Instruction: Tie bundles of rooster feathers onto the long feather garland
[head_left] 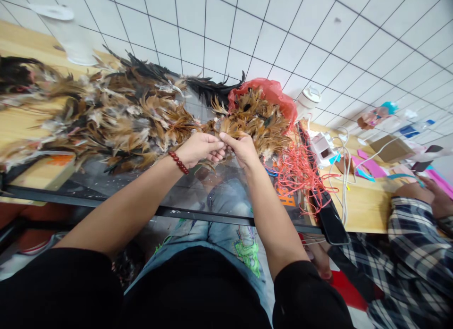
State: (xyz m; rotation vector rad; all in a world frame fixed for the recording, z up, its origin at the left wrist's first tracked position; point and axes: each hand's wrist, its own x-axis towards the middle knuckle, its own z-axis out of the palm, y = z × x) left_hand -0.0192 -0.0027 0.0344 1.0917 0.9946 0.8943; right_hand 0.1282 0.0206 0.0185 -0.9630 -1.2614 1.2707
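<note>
Brown and cream feathers (120,126) lie in a long heap across the table, and more brown feathers (262,116) sit in a red plastic bag (279,95). At the near edge of the feathers, my left hand (203,149) and my right hand (240,147) meet, fingertips close together. Both have thumb and fingers pinched; what is between them is too small to make out. A dark red bead bracelet (178,162) circles my left wrist. Tangled red cords (297,171) lie right of my right hand.
Behind the bag stands a white cup (309,100). A black phone (332,220) lies at the table's right front edge, near white cables (343,178). At the far right a person in a plaid sleeve (417,225) works beside colored paper (373,166). A white tiled wall (219,31) is behind.
</note>
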